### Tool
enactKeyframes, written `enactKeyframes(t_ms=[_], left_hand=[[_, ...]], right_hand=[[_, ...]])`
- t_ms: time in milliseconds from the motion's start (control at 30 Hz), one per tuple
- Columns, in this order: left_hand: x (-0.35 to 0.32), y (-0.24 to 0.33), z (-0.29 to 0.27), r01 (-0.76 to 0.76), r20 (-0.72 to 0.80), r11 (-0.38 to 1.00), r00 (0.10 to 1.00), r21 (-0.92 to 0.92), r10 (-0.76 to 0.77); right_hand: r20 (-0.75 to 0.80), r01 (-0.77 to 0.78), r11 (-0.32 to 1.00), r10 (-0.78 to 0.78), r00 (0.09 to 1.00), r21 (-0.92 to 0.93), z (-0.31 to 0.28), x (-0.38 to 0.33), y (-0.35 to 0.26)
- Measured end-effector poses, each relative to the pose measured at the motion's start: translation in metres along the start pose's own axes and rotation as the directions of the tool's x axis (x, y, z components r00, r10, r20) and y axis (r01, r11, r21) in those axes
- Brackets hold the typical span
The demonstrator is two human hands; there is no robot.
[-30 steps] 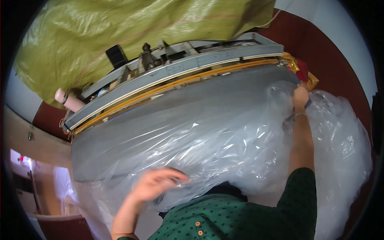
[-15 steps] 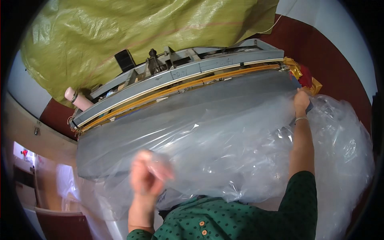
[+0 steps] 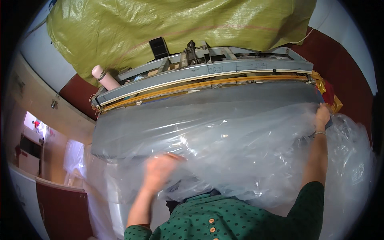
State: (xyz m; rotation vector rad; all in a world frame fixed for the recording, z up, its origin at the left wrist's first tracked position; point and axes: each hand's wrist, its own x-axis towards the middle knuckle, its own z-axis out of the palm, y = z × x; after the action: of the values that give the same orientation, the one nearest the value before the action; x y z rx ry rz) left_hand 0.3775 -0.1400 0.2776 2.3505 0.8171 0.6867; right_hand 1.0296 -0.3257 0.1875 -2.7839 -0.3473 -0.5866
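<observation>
Clear plastic sheet (image 3: pixel 240 144) in right hand (image 3: pixel 322 116)

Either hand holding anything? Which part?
Right hand grips the clear plastic sheet at its far right edge. Left hand, blurred, lies on its near edge; grip unclear.

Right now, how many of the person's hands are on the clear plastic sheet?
2. The left hand is blurred at the sheet's near edge, low and left of centre. The right hand grips the clear plastic sheet at its far right corner, arm outstretched.
</observation>
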Motion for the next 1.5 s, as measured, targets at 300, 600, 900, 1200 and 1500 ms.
enactKeyframes(t_ms=[300, 600, 900, 1200, 1500], left_hand=[[-0.056, -0.034, 0.001, -0.088, -0.154, 0.131, 0.714, -0.987, -0.683], [-0.05, -0.084, -0.08, 0.007, -0.257, 0.295, 0.473, -0.955, -0.843], [0.022, -0.156, -0.281, 0.681, -0.752, 0.323, 0.62, 0.657, 0.222], [-0.002, -0.201, -0.094, 0.019, -0.045, 0.805, 0.999, 0.593, 0.009], [0.099, -0.183, -0.082, 0.073, -0.246, 0.758, 0.962, 0.648, 0.117]], right_hand=[[-0.071, 0.089, 0.994, -0.084, 0.994, 0.063, 0.014, 0.003, 0.0], [-0.11, 0.086, 0.996, -0.087, 0.99, -0.014, 0.013, 0.011, 0.019], [0.024, 0.057, 0.997, -0.055, 0.998, -0.057, 0.014, 0.006, -0.004], [-0.071, 0.088, 0.996, -0.089, 0.993, -0.018, 0.029, 0.014, 0.007], [-0.045, 0.073, 0.993, -0.078, 0.996, -0.089, 0.036, 0.027, 0.033]])
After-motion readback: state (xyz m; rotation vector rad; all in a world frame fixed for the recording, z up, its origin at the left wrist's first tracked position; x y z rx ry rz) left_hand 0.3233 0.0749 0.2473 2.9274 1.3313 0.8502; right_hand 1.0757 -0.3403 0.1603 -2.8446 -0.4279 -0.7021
